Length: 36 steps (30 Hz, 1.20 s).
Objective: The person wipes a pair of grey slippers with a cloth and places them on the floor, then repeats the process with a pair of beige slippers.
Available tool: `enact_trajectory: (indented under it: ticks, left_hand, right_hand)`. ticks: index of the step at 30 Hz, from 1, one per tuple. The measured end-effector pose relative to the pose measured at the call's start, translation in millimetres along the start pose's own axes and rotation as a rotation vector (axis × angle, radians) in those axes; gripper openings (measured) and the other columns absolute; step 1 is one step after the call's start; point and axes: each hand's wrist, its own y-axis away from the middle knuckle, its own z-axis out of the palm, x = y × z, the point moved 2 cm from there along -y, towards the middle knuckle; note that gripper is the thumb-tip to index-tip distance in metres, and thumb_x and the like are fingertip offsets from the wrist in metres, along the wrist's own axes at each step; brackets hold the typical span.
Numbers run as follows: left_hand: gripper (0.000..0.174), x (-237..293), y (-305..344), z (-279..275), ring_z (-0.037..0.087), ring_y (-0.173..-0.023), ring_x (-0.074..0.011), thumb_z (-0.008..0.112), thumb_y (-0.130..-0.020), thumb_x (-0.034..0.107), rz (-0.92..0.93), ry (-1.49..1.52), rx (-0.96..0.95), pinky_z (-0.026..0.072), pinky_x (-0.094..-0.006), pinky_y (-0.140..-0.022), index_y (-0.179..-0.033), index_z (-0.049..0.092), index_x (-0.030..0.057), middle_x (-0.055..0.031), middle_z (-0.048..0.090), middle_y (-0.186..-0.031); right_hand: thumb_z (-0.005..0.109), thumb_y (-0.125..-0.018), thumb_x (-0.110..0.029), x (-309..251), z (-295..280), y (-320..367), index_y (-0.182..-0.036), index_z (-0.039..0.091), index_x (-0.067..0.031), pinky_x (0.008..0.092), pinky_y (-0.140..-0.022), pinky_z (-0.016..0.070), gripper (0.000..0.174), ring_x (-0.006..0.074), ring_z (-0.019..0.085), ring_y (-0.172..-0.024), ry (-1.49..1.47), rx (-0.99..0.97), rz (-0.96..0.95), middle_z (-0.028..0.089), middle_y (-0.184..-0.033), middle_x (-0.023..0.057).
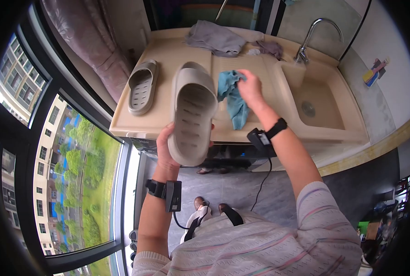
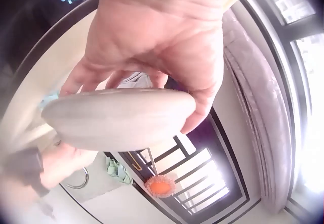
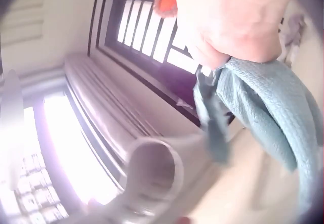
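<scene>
My left hand [image 1: 165,146] grips a grey slide sandal [image 1: 190,133] by its heel end, sole slots facing up, toe pointing away from me. In the left wrist view the thumb and fingers wrap both sides of the sandal [image 2: 121,120]. My right hand [image 1: 252,89] pinches a blue cloth [image 1: 236,103], which hangs down in folds just right of the sandal. The cloth [image 3: 263,102] drapes from the fingers in the right wrist view. A second matching sandal [image 1: 142,87] lies on the counter at the left.
A beige counter [image 1: 168,53] runs along the wall, with a sink [image 1: 322,103] and a chrome faucet [image 1: 308,41] at the right. A grey cloth [image 1: 216,37] and a smaller mauve cloth [image 1: 270,48] lie at the back. A window [image 1: 83,170] and a curtain [image 1: 83,41] border the left.
</scene>
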Motion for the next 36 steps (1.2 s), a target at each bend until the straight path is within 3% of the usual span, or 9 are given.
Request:
enact_trajectory:
  ticks: [1, 4, 7, 10, 12, 14, 24, 32, 36]
  left_hand:
    - [0.065, 3.0, -1.7, -5.3, 0.054, -0.105, -0.0397, 0.045, -0.084, 0.043, 0.038, -0.034, 0.049, 0.0497, -0.0532, -0.082, -0.129, 0.035, -0.0041, -0.0271, 0.048, -0.119]
    - [0.060, 3.7, -10.2, -16.7, 0.055, -0.103, -0.0382, 0.047, -0.085, 0.040, 0.060, -0.060, 0.095, 0.0503, -0.0515, -0.080, -0.125, 0.040, -0.0039, -0.0259, 0.052, -0.114]
    - [0.046, -5.1, -20.6, -32.5, 0.056, -0.106, -0.0252, 0.047, -0.090, 0.039, 0.155, 0.010, 0.286, 0.0451, -0.0391, -0.092, -0.120, 0.052, 0.0043, -0.0131, 0.058, -0.115]
    - [0.038, -14.9, -21.0, -14.6, 0.056, -0.104, -0.0240, 0.046, -0.093, 0.030, 0.106, 0.057, 0.201, 0.0421, -0.0362, -0.094, -0.121, 0.050, 0.0051, -0.0108, 0.057, -0.116]
    - [0.041, -24.3, -13.6, -12.8, 0.053, -0.107, -0.0239, 0.049, -0.091, 0.027, 0.058, -0.097, 0.268, 0.0440, -0.0374, -0.091, -0.125, 0.043, 0.0058, -0.0115, 0.053, -0.118]
    - [0.042, -29.3, -8.9, -17.9, 0.053, -0.106, -0.0239, 0.050, -0.091, 0.027, -0.015, -0.131, 0.300, 0.0443, -0.0375, -0.090, -0.126, 0.041, 0.0072, -0.0113, 0.052, -0.118]
    - [0.044, 1.6, -8.4, -45.7, 0.055, -0.107, -0.0260, 0.040, -0.095, 0.033, 0.208, 0.044, 0.238, 0.0420, -0.0385, -0.095, -0.123, 0.048, 0.0009, -0.0148, 0.056, -0.118]
    - [0.047, 6.7, -11.5, -31.4, 0.056, -0.105, -0.0271, 0.039, -0.094, 0.038, 0.224, 0.035, 0.152, 0.0421, -0.0407, -0.095, -0.122, 0.049, 0.0015, -0.0159, 0.057, -0.116]
    - [0.043, -10.2, -7.0, -21.7, 0.053, -0.108, -0.0245, 0.045, -0.092, 0.035, 0.126, -0.079, 0.327, 0.0415, -0.0383, -0.095, -0.124, 0.045, 0.0050, -0.0124, 0.053, -0.118]
  right_hand:
    - [0.056, -0.082, -0.005, -2.5, -6.3, -2.5, -0.104, 0.059, 0.0008, 0.0307, -0.072, 0.0492, 0.023, 0.0163, 0.062, -0.080, -0.353, -0.080, 0.250, 0.066, -0.089, 0.0101]
    - [0.055, -0.083, -0.007, -78.6, -31.5, 35.7, -0.114, 0.052, 0.0040, 0.0319, -0.080, 0.0470, 0.032, 0.0179, 0.059, -0.093, -0.958, -0.453, 0.286, 0.061, -0.106, 0.0135]
    - [0.055, -0.080, -0.004, -112.3, -4.7, 102.0, -0.121, 0.044, 0.0063, 0.0350, -0.090, 0.0418, 0.044, 0.0293, 0.053, -0.107, -0.622, -0.628, -0.146, 0.053, -0.114, 0.0223]
    - [0.050, -0.076, -0.003, -90.5, 27.4, 109.2, -0.119, 0.045, 0.0063, 0.0407, -0.089, 0.0423, 0.045, 0.0412, 0.051, -0.103, -0.160, -0.381, -0.527, 0.052, -0.110, 0.0284]
    - [0.045, -0.079, -0.003, -82.2, 35.4, 77.4, -0.114, 0.050, 0.0038, 0.0419, -0.089, 0.0423, 0.036, 0.0382, 0.053, -0.102, 0.068, -0.689, -0.098, 0.055, -0.106, 0.0263]
    - [0.045, -0.079, -0.004, -70.5, 48.3, 51.4, -0.107, 0.052, 0.0027, 0.0423, -0.085, 0.0436, 0.030, 0.0378, 0.055, -0.099, 0.001, -0.777, -0.159, 0.057, -0.101, 0.0268]
    - [0.049, -0.068, 0.001, -107.4, 36.0, 100.2, -0.093, 0.052, 0.0026, 0.0447, -0.082, 0.0403, 0.025, 0.0400, 0.049, -0.088, -0.309, -0.444, -0.435, 0.053, -0.096, 0.0217]
    - [0.054, -0.070, -0.003, -124.5, 17.6, 126.8, -0.090, 0.050, 0.0008, 0.0440, -0.080, 0.0415, 0.021, 0.0366, 0.049, -0.088, -0.323, -0.674, -0.485, 0.051, -0.089, 0.0176]
    - [0.051, -0.074, -0.003, -102.0, 48.8, 73.2, -0.096, 0.051, 0.0027, 0.0455, -0.080, 0.0422, 0.022, 0.0389, 0.050, -0.093, 0.005, -0.329, -0.538, 0.054, -0.098, 0.0210]
